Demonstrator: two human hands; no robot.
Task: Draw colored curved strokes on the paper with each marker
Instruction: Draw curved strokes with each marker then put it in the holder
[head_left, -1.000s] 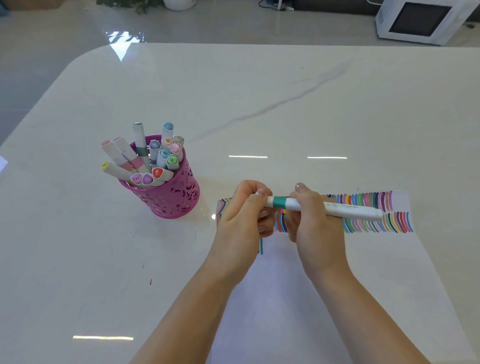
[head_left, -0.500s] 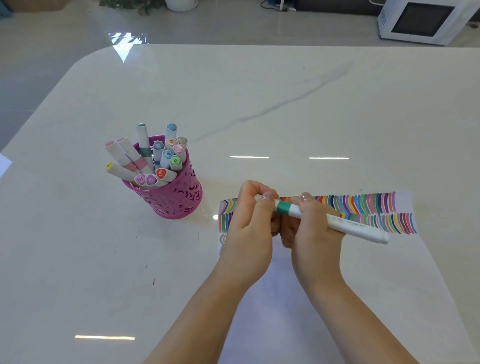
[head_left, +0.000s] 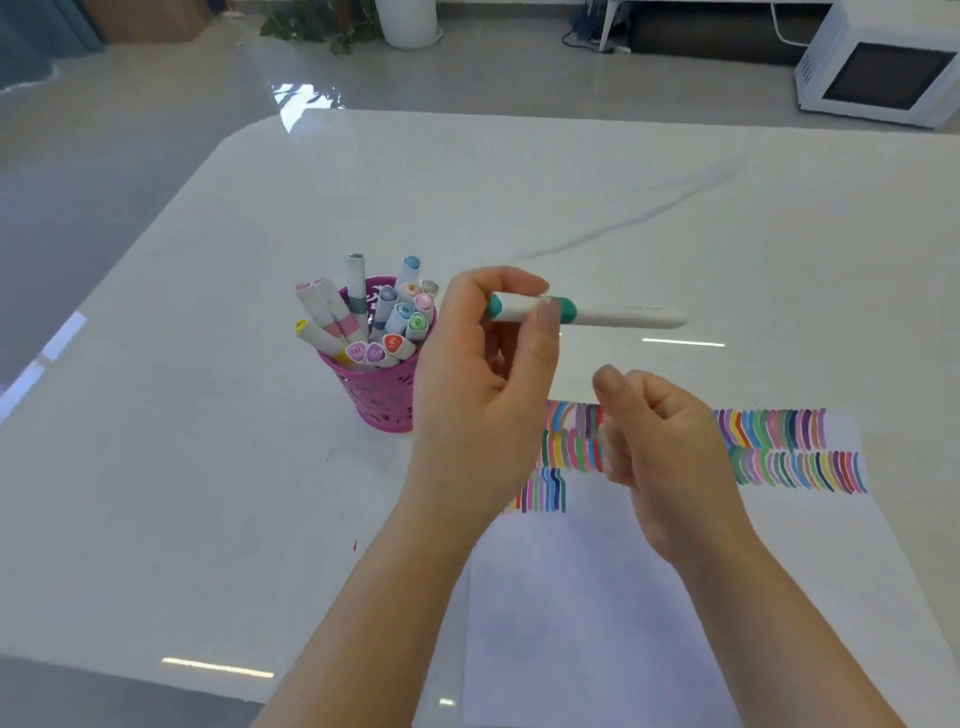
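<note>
My left hand (head_left: 485, 374) is raised above the table and grips a white marker with teal bands (head_left: 613, 314) by its capped left end; the marker lies level, pointing right. My right hand (head_left: 660, 441) hovers over the paper (head_left: 597, 597) with its fingers curled in and nothing in it. Rows of colored curved strokes (head_left: 789, 452) run across the paper's far edge, partly hidden by both hands. A shorter third row of strokes (head_left: 543, 491) starts at the left.
A pink mesh pen cup (head_left: 382, 395) holding several capped markers stands just left of my left hand. The white marble table (head_left: 208, 467) has a rounded far-left corner. On the floor beyond it sit a microwave (head_left: 883, 78) and a plant pot (head_left: 408, 23).
Both hands held the marker low over the paper, the left closed on its cap end. Now my left hand alone has lifted it up and leftward; my right hand let go and drew back.
</note>
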